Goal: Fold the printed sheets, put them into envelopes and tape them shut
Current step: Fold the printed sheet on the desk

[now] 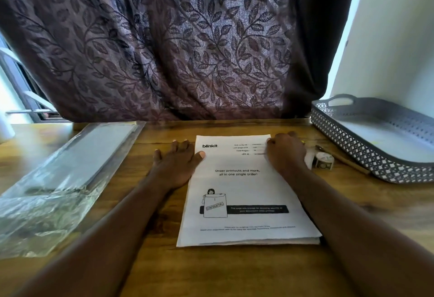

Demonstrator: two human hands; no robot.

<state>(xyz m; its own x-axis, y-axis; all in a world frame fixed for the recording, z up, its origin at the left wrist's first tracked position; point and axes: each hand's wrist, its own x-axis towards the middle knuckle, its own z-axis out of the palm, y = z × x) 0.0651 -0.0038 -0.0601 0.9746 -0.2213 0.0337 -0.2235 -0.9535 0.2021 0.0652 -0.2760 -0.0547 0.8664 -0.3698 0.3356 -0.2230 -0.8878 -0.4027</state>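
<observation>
A stack of printed sheets (pixel 244 186) lies flat in the middle of the wooden table (pixel 234 271), with a "blinkit" cover page on top. My left hand (pixel 177 163) rests palm down beside the stack's upper left edge, its thumb touching the paper. Over the top right corner lies my right hand (pixel 285 152), fingers curled onto the sheet. A clear plastic pack of white envelopes (pixel 77 167) sits at the left. A small roll of tape (pixel 325 159) stands just right of my right hand.
A grey perforated tray (pixel 366 156) with a handle sits at the right rear. A thin pencil-like stick (pixel 345 159) lies between the tape and the tray. A dark leaf-patterned curtain (pixel 176 45) hangs behind the table's far edge.
</observation>
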